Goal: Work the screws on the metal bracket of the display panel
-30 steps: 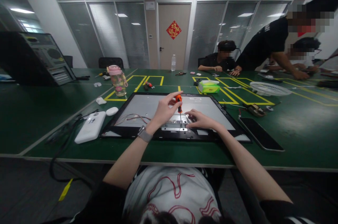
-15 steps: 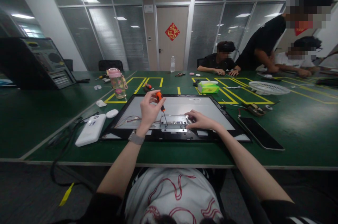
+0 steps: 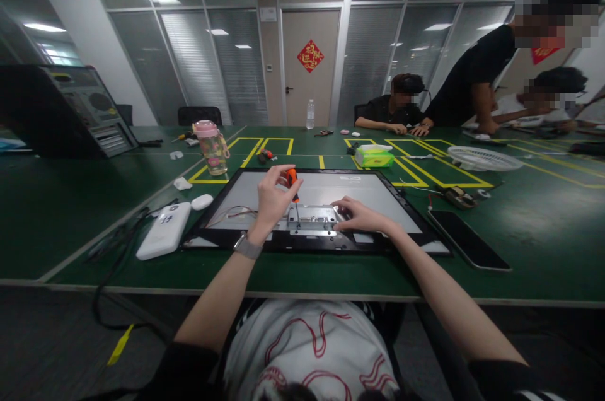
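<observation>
A monitor panel (image 3: pixel 373 190) lies face down in a black frame on the green table (image 3: pixel 70 212), right in front of me. A metal bracket (image 3: pixel 314 218) sits near its front edge. My left hand (image 3: pixel 271 199) pinches a small screwdriver (image 3: pixel 293 183) with an orange handle, tip down on the bracket's left end. My right hand (image 3: pixel 357 215) rests on the bracket's right end, fingers curled and pressing it down. Thin red and white wires (image 3: pixel 236 212) run across the panel at the left.
Left of the panel lie a white power bank (image 3: pixel 163 231), a white mouse (image 3: pixel 202 201) and black cables (image 3: pixel 113 243). A phone (image 3: pixel 467 239) lies at the right. Further back stand a pink-lidded bottle (image 3: pixel 210 145), a green tissue box (image 3: pixel 374 155) and a computer case (image 3: pixel 70 111). Several people work at the far right.
My left hand carried the screwdriver from the bracket's middle to its left end and set the tip down there. My right hand stayed on the bracket.
</observation>
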The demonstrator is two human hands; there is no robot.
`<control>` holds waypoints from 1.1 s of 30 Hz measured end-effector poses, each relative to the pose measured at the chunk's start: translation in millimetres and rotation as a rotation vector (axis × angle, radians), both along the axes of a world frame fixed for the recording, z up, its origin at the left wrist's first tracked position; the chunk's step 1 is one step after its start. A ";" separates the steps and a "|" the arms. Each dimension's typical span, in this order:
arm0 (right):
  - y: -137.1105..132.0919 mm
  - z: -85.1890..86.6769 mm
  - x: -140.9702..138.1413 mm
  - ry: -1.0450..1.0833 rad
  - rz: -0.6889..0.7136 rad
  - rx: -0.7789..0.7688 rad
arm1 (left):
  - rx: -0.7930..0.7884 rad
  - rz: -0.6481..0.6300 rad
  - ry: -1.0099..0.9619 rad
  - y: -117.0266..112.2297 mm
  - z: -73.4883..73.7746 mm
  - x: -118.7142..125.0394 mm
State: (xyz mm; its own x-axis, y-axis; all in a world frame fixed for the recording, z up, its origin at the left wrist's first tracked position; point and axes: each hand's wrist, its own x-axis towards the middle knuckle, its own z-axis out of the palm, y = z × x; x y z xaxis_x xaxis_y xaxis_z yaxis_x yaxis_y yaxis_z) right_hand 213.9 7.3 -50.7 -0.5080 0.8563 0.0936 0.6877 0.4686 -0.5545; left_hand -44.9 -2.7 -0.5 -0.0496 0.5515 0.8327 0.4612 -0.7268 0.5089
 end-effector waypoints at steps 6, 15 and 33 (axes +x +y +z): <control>3.1 -2.9 1.2 -0.011 0.003 0.003 | 0.002 -0.022 0.029 -4.7 3.6 1.7; 1.8 -1.9 0.7 -0.002 0.001 -0.010 | -0.165 -0.364 0.007 -11.5 1.0 1.8; -0.8 1.1 -1.2 -0.011 -0.005 -0.005 | -0.033 -0.202 0.067 -10.9 6.3 2.3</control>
State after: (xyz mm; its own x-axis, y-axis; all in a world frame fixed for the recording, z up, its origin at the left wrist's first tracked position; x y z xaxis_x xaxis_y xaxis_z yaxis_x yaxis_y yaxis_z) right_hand 212.7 6.5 -49.6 -0.5050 0.8590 0.0837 0.6960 0.4627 -0.5492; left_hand -42.6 -13.6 5.8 0.1189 0.5716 0.8119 0.3416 -0.7913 0.5071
